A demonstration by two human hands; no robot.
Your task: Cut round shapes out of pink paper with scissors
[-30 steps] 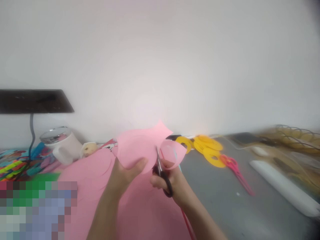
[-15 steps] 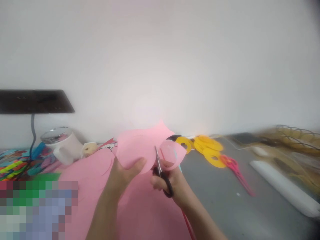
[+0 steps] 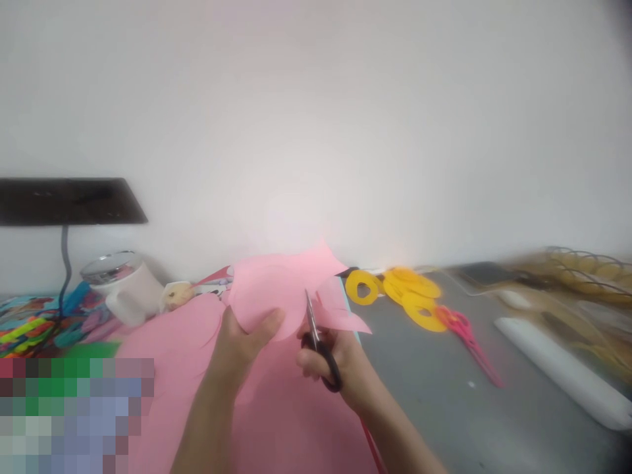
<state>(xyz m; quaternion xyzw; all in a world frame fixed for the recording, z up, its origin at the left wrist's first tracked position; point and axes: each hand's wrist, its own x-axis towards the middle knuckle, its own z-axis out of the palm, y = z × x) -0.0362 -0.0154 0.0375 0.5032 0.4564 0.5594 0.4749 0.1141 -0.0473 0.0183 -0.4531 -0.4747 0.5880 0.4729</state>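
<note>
My left hand (image 3: 251, 336) grips a sheet of pink paper (image 3: 269, 289) by its near edge, thumb on top and fingers hidden behind. My right hand (image 3: 336, 355) is closed around black-handled scissors (image 3: 332, 368), whose metal blades point up and away at the paper's right part. A faint curved outline shows on the paper. A partly cut strip of it curls over the right fingers. Below both hands lies more pink paper (image 3: 291, 421).
Yellow paper rings (image 3: 411, 284) and pink scissors (image 3: 467, 342) lie on the grey table (image 3: 419, 395) at right, beside a long white object (image 3: 557, 368). A white mug (image 3: 135, 286) stands at left near a dark panel (image 3: 69, 201) with a cable. A wall rises behind.
The cut strip on the right has dropped and flattened over my right hand, no longer standing as a rounded loop. Both hands have barely moved.
</note>
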